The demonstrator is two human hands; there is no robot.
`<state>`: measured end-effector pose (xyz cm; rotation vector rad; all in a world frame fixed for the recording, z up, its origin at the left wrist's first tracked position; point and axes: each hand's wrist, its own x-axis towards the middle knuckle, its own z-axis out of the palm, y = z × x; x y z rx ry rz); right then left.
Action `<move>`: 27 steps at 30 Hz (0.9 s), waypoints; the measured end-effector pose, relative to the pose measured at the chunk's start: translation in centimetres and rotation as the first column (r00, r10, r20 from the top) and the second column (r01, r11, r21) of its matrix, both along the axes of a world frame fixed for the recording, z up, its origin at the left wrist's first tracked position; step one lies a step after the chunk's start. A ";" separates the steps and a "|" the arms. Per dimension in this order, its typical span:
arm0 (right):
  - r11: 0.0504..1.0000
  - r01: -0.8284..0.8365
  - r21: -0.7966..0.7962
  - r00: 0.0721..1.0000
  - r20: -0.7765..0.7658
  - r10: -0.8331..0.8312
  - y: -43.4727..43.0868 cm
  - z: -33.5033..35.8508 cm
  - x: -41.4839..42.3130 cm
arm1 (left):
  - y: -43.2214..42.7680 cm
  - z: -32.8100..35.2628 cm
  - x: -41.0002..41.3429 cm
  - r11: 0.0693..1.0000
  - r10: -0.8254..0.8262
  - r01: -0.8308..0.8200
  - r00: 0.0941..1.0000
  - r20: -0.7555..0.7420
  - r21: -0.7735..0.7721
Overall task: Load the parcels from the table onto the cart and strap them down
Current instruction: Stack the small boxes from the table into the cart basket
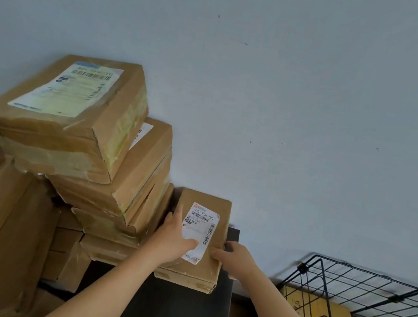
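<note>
wall (294, 89): pale blue-grey, few dk specks | light: soft, even

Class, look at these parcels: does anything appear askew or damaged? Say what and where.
The stacked parcels on the left sit crooked, each turned differently and offset from the one below. The top parcel has wrinkled, ragged tape. The label on the small parcel is crumpled at its near end.
</note>
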<state>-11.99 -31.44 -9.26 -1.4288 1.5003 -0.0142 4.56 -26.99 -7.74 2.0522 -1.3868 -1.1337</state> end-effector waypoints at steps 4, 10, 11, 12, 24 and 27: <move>0.993 0.072 0.099 0.996 0.052 -0.077 -0.2 -0.6 -1.4 | 0.4 -0.4 -0.3 0.992 0.056 -0.052 0.998 -0.033 0.116; 0.976 0.130 0.174 0.984 0.100 -0.149 -0.4 -1.4 -2.2 | -0.1 -1.3 0.0 0.983 0.164 -0.147 0.973 -0.162 0.112; 0.967 0.156 0.202 0.976 0.117 -0.182 -0.4 -1.5 -2.2 | -0.2 -1.4 -0.1 0.978 0.188 -0.164 0.961 -0.201 0.131; 0.955 0.180 0.236 0.966 0.139 -0.216 -0.3 -1.6 -2.3 | -0.1 -1.6 -0.2 0.974 0.207 -0.176 0.948 -0.242 0.146; 0.849 0.445 0.286 0.784 0.333 -0.524 1.5 1.3 -6.2 | 1.0 1.4 -3.4 0.968 0.240 -0.250 0.875 -0.421 0.033; 0.850 0.459 0.258 0.764 0.372 -0.526 2.5 2.6 -7.8 | 1.7 2.2 -4.2 0.967 0.232 -0.253 0.827 -0.512 0.029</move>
